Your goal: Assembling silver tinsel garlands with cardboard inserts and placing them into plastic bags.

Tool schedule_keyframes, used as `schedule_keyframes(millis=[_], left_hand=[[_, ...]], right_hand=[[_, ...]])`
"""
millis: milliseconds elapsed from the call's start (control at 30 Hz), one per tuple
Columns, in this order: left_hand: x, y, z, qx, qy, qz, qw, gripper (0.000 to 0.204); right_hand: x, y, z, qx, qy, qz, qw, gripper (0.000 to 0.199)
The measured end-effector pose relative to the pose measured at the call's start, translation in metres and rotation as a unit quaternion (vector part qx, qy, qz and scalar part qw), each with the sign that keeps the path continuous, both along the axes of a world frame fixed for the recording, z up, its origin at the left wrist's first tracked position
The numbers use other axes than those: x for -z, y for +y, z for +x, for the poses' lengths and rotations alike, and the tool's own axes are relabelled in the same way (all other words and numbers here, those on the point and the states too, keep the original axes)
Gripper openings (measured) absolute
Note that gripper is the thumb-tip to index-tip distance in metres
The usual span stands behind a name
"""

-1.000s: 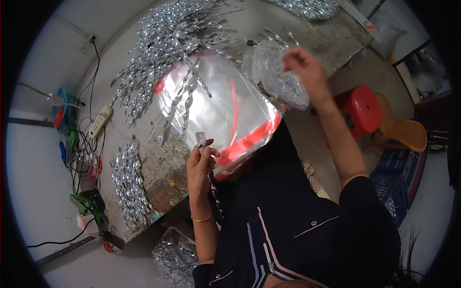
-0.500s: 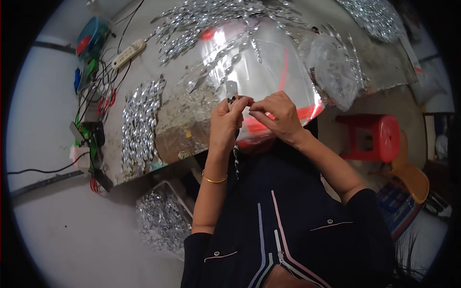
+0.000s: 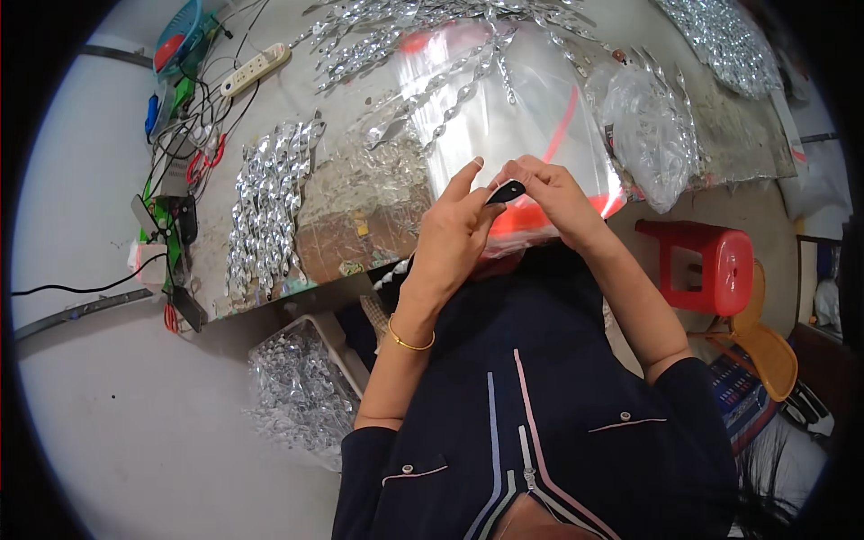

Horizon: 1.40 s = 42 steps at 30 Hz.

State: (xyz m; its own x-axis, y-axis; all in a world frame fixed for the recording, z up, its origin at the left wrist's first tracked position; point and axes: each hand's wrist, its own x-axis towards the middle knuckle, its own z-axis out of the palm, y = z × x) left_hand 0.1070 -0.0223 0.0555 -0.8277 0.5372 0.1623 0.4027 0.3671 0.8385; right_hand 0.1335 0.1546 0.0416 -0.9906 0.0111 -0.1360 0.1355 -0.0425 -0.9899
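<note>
Both hands meet over the near edge of the table, in front of a stack of clear plastic bags (image 3: 504,108) with red bands. My left hand (image 3: 450,238) is closed round a twisted shiny strip, its index finger raised. The strip's dark-looking pointed end (image 3: 506,192), with a small hole or dot, sticks out between the hands. A further twisted length (image 3: 393,273) shows beside the left wrist. My right hand (image 3: 560,196) pinches at the strip's end; anything small between its fingertips is hidden.
Silver twisted strips (image 3: 274,207) lie in rows at the left, with more at the back. A power strip (image 3: 256,70) and cables lie far left. A crumpled clear bag (image 3: 652,126) sits right. A red stool (image 3: 706,265) stands beside the table; a bin of silver strips (image 3: 301,387) is below left.
The view has shifted slightly. My left hand has turned, its index finger now raised, and the strip's dark end shows between the hands. My right hand has closed in on that end.
</note>
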Motion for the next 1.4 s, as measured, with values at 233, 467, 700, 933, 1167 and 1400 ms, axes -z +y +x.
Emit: schedule_keyframes(millis=[233, 467, 700, 933, 1167, 1400], left_hand=[[0.008, 0.000, 0.003, 0.015, 0.066, -0.049, 0.996, 0.015], [0.030, -0.006, -0.001, -0.011, -0.115, 0.040, 0.992, 0.019], [0.030, -0.009, -0.009, -0.031, -0.288, 0.064, 0.955, 0.022], [0.044, -0.006, -0.010, -0.041, -0.318, 0.057, 0.945, 0.021], [0.038, -0.007, -0.012, -0.054, -0.378, 0.056, 0.922, 0.025], [0.029, -0.022, -0.020, -0.029, -0.402, 0.247, 0.881, 0.040]], right_hand=[[0.002, 0.002, -0.005, -0.058, -0.106, -0.130, 0.984, 0.022], [0.014, -0.001, -0.009, 0.023, -0.108, -0.192, 0.975, 0.024], [0.016, -0.012, -0.021, 0.082, -0.057, -0.252, 0.963, 0.029], [0.025, -0.023, -0.028, 0.169, 0.003, -0.306, 0.937, 0.029], [0.018, -0.029, -0.032, 0.189, 0.008, -0.324, 0.927, 0.037], [-0.015, -0.008, -0.040, 0.060, 0.071, -0.124, 0.988, 0.038]])
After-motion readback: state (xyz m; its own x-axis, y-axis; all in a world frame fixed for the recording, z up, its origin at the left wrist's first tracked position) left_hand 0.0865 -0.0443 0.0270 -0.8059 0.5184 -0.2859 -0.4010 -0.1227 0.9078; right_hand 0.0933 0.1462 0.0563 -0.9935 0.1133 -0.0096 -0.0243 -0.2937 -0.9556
